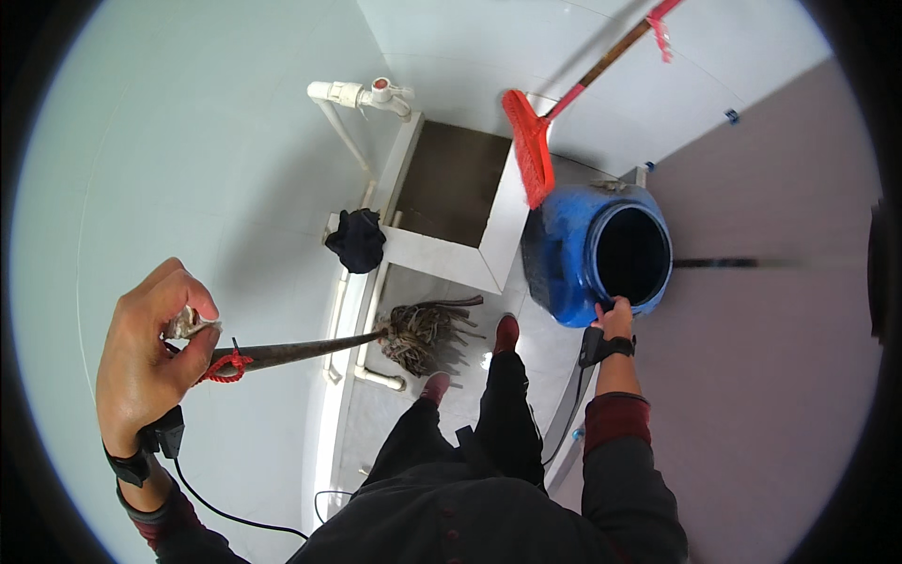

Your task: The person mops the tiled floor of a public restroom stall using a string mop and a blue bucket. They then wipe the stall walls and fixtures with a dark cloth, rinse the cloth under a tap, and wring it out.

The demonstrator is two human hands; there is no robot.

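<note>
My left hand [151, 345] curls around the upper end of a mop handle [303, 351], just above a red cord [231, 366] tied on it. A pale crumpled piece [189, 324] shows between thumb and index finger; I cannot tell whether it belongs to the handle. The string mop head [419, 338] rests on the tiled floor near my feet. My right hand [614, 319] grips the near rim of a blue plastic barrel [560, 268]. The barrel's mouth is open and its inside is dark.
A low basin with a white rim [440, 252] lies ahead, by a white tap [380, 95]. A dark cloth [358, 241] hangs over its left corner. A red broom [530, 151] leans between basin and barrel. White pipes [361, 338] run along the left wall.
</note>
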